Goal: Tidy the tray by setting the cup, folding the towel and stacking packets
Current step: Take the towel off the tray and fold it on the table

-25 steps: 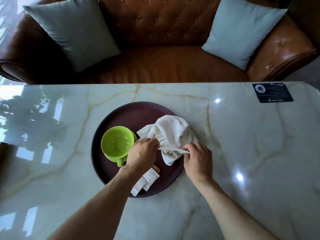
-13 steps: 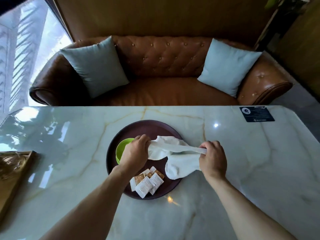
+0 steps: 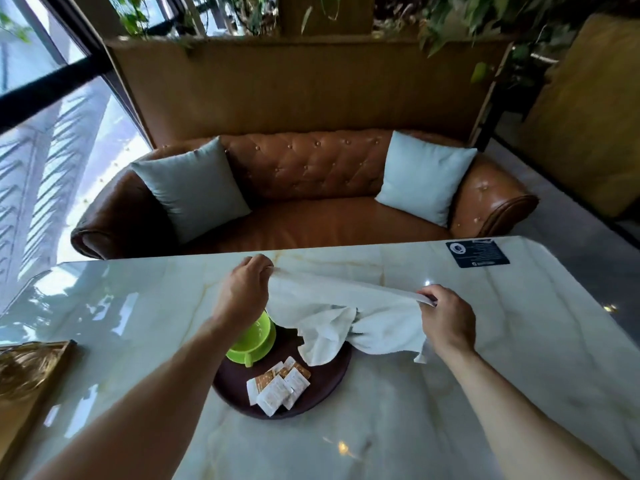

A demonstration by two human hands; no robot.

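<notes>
The white towel (image 3: 341, 311) is being held taut above the tray (image 3: 332, 379), pinched by the left hand (image 3: 244, 292) at 10 o'clock and the right hand (image 3: 446, 320) at 2 o'clock

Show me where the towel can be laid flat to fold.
Bare table lies right of the tray, out to the black card at the far corner. More bare marble sits left of the tray, toward the gold frame. The tray itself is crowded: cup, packets, and the hanging towel.
</notes>
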